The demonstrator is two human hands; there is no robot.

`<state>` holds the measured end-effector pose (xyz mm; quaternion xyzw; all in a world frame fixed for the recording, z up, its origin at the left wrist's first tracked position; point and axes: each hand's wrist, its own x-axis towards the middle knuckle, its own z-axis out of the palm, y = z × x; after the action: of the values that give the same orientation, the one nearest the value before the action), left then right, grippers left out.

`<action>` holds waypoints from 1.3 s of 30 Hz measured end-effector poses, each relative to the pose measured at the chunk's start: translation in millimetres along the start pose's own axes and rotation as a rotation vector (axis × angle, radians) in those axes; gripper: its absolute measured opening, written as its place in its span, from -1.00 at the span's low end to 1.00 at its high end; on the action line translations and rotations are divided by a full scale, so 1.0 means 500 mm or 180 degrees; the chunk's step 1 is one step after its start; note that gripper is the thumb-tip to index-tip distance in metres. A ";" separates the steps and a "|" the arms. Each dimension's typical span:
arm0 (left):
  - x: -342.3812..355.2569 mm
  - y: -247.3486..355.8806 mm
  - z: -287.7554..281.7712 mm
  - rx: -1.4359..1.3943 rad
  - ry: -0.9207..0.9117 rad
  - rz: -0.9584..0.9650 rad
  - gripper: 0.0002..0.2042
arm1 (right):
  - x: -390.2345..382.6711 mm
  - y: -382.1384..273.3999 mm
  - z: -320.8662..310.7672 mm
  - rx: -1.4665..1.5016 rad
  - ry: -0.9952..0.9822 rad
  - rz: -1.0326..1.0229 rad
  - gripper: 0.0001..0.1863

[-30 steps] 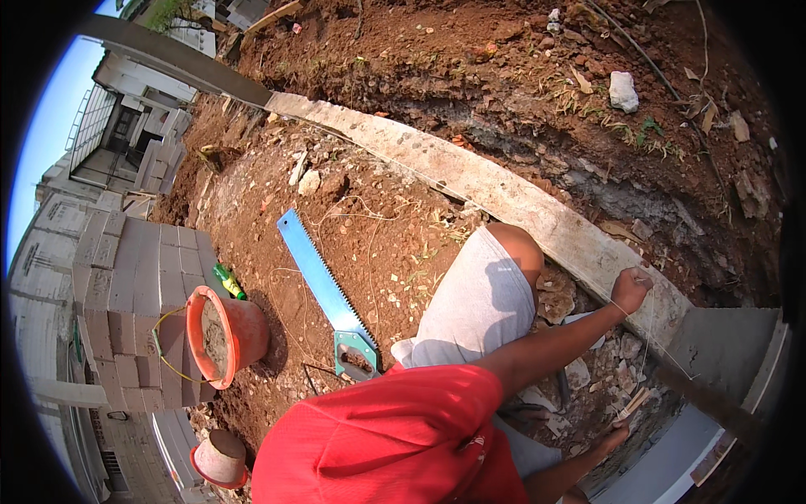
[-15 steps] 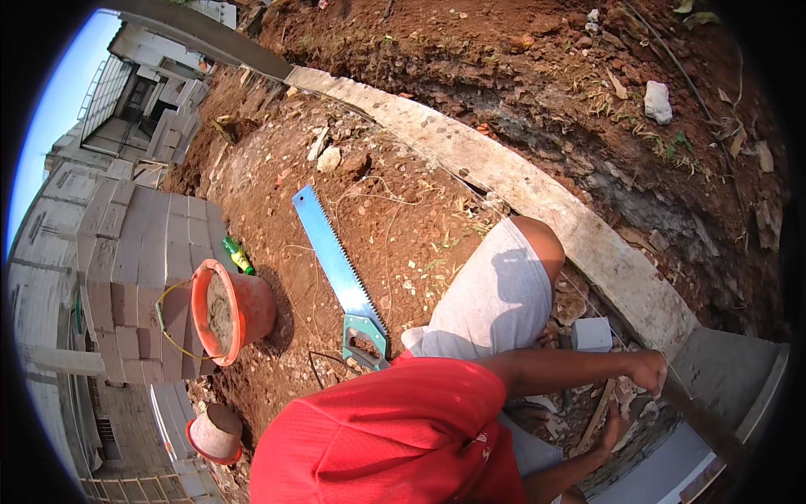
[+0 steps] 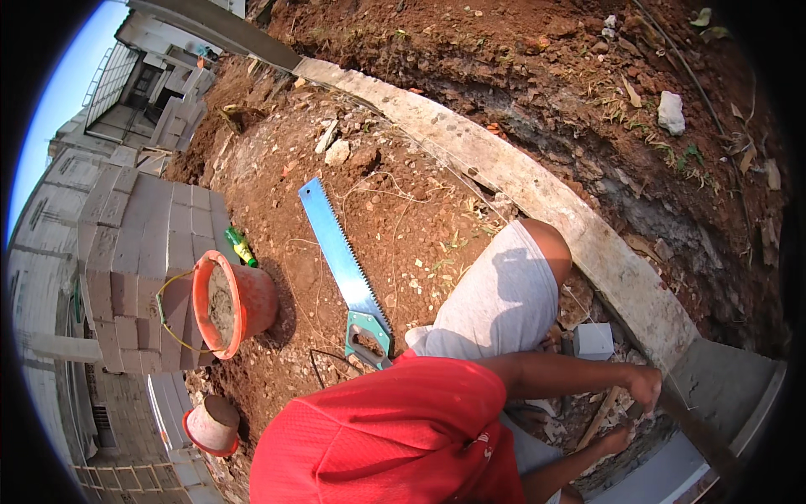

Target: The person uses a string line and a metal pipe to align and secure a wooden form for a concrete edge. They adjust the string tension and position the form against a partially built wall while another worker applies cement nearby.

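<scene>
My left hand [image 3: 644, 388] is closed beside the end of a pale concrete strip [image 3: 537, 176], near a thin string and a grey plastered corner [image 3: 724, 382]. Just below it, my right hand [image 3: 619, 438] has its fingers curled in. A small greyish piece [image 3: 635, 411] shows between the two hands; its kind and which hand grips it are unclear. Close to my left forearm sits a light grey block [image 3: 594, 341], with rubble and a narrow wooden strip [image 3: 599, 418] under the arms. A handsaw [image 3: 340, 252] with a blue blade and teal handle lies on the soil.
An orange bucket [image 3: 262, 301] of grey mortar stands left, beside a green bottle [image 3: 240, 246] and stacked pale blocks [image 3: 138, 277]. A smaller, mortar-stained bucket [image 3: 211, 424] lies tipped at lower left. Beyond the concrete strip runs a rough dirt trench [image 3: 621, 181].
My right hand, earlier with fingers extended, has curled its fingers near the left one. My left hand has shifted slightly down and left. The whole view has shifted a little.
</scene>
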<state>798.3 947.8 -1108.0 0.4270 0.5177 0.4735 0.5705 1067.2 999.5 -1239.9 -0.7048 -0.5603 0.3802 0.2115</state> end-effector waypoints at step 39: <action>0.009 -0.015 -0.036 0.0094 -0.0060 -0.0495 -0.81 | -0.266 -0.404 -0.384 -0.1276 -0.1026 0.0120 -0.73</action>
<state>781.4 950.9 -1118.0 0.3984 0.5508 0.4160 0.6040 1077.4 954.7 -934.5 -0.6733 -0.6377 0.3728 -0.0315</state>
